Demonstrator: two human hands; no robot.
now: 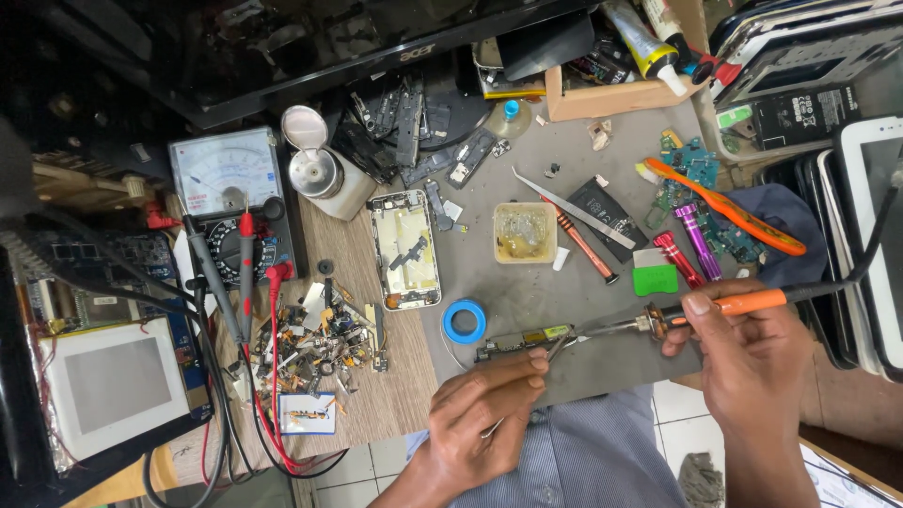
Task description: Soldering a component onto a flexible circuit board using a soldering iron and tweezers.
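Soldering: right hand grips the iron, tip just beyond the left hand, which pinches the board against the counter. Keep the board pinned; touch only the joint.

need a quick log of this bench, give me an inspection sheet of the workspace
surface: grey mat on a wooden bench
job's things: soldering iron tip at a small board
clutter: scrap pile, phone frame, blue tape roll, flux tub, toothbrush
hands: left hand steadies the board; right hand grips the iron
cables: meter probes, iron cord
surroundings: multimeter, tablets
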